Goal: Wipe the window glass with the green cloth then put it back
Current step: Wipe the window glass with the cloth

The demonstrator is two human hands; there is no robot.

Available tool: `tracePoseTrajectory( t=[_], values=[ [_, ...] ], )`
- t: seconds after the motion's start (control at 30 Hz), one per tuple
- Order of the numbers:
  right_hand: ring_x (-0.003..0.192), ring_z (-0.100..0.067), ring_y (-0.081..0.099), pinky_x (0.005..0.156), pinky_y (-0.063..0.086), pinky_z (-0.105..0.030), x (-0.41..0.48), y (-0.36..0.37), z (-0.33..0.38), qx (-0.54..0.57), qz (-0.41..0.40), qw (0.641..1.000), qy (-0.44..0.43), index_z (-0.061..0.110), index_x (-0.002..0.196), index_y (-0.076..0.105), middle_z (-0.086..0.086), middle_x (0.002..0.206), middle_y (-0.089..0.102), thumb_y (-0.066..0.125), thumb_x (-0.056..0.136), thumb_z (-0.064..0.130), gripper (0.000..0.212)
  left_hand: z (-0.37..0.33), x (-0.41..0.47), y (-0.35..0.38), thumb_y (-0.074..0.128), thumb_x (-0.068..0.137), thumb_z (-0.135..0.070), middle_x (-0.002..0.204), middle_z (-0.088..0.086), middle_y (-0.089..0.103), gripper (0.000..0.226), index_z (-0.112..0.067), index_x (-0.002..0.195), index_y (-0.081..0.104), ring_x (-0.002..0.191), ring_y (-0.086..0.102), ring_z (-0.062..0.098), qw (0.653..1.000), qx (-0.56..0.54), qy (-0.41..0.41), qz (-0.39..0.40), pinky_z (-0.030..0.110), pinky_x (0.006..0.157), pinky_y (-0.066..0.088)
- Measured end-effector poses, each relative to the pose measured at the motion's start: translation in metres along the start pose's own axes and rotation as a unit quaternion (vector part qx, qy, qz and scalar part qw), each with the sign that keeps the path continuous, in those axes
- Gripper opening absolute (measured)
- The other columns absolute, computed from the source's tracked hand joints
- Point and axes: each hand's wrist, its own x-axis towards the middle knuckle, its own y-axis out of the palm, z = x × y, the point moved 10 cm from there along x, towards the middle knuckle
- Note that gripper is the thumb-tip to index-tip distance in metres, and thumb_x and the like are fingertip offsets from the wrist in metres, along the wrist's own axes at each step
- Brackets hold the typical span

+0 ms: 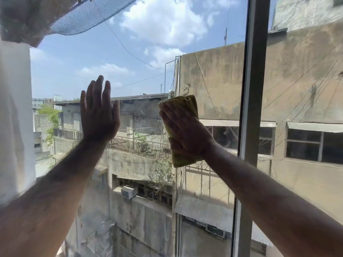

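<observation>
A large pane of window glass (141, 58) fills the view, with sky and concrete buildings behind it. My right hand (183, 130) lies flat on a folded green cloth (182, 103) and presses it against the glass near the middle. The cloth sticks out above my fingertips and below my wrist. My left hand (99, 114) is up at the same height further left, fingers apart and palm toward the glass, holding nothing. Whether the left palm touches the pane I cannot tell.
A vertical grey window frame bar (254, 89) stands just right of the cloth. A white wall or curtain (14, 117) borders the pane on the left. A mesh net (89, 15) hangs outside at the top left.
</observation>
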Motion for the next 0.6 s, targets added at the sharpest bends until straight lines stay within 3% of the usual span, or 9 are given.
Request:
tracePoseTrajectory(
  t=[0.17, 0.3, 0.37, 0.47, 0.53, 0.6],
  values=[
    [0.163, -0.032, 0.021, 0.131, 0.026, -0.058, -0.002, -0.013, -0.012, 0.160, -0.078, 0.984, 0.007, 0.000, 0.162, 0.030, -0.017, 0.173, 0.028, 0.035, 0.106, 0.022, 0.060, -0.041, 0.011, -0.015, 0.050, 0.106, -0.024, 0.144, 0.024, 0.058, 0.042, 0.002, 0.138, 0.057, 0.135, 0.055, 0.039, 0.996, -0.081, 0.019, 0.024, 0.045, 0.114, 0.044],
    [0.154, -0.039, 0.040, 0.122, 0.043, -0.059, -0.003, -0.020, -0.025, 0.241, -0.148, 0.958, 0.051, -0.002, 0.153, 0.042, -0.025, 0.165, 0.040, 0.040, 0.112, 0.023, 0.048, -0.096, 0.001, -0.013, 0.065, 0.101, -0.022, 0.112, 0.020, 0.076, 0.033, 0.003, 0.122, 0.070, 0.095, 0.073, 0.032, 0.975, -0.189, 0.061, 0.098, 0.036, 0.090, 0.056],
    [0.155, -0.042, 0.037, 0.119, 0.049, -0.056, -0.002, -0.020, -0.030, 0.262, -0.148, 0.952, 0.064, -0.002, 0.153, 0.041, -0.030, 0.167, 0.031, 0.035, 0.114, 0.033, 0.053, -0.112, -0.001, -0.007, 0.072, 0.098, -0.027, 0.108, 0.018, 0.079, 0.037, 0.001, 0.122, 0.072, 0.082, 0.072, 0.023, 0.967, -0.221, 0.041, 0.119, 0.027, 0.084, 0.053],
    [0.157, -0.041, 0.035, 0.116, 0.053, -0.048, -0.007, -0.026, -0.040, 0.263, -0.158, 0.946, 0.101, 0.003, 0.159, 0.032, -0.032, 0.169, 0.025, 0.061, 0.105, 0.017, 0.063, -0.125, 0.001, 0.000, 0.076, 0.095, -0.027, 0.097, 0.016, 0.080, 0.038, 0.002, 0.120, 0.072, 0.075, 0.065, 0.014, 0.962, -0.238, 0.002, 0.135, 0.027, 0.077, 0.055],
    [0.154, -0.034, 0.042, 0.117, 0.053, -0.042, -0.014, -0.036, -0.048, 0.209, -0.167, 0.950, 0.159, 0.012, 0.161, 0.029, -0.026, 0.169, 0.030, 0.075, 0.096, 0.013, 0.079, -0.129, 0.004, 0.001, 0.075, 0.094, -0.015, 0.094, 0.019, 0.079, 0.028, 0.005, 0.112, 0.072, 0.077, 0.068, 0.022, 0.962, -0.234, -0.036, 0.139, 0.030, 0.074, 0.053],
    [0.152, -0.032, 0.044, 0.115, 0.052, -0.044, -0.022, -0.044, -0.059, 0.174, -0.155, 0.939, 0.254, 0.016, 0.164, 0.028, -0.020, 0.169, 0.034, 0.086, 0.087, 0.025, 0.097, -0.130, 0.008, 0.004, 0.072, 0.089, -0.007, 0.095, 0.022, 0.077, 0.016, 0.003, 0.102, 0.073, 0.085, 0.070, 0.033, 0.961, -0.216, -0.070, 0.157, 0.038, 0.078, 0.055]
  ],
)
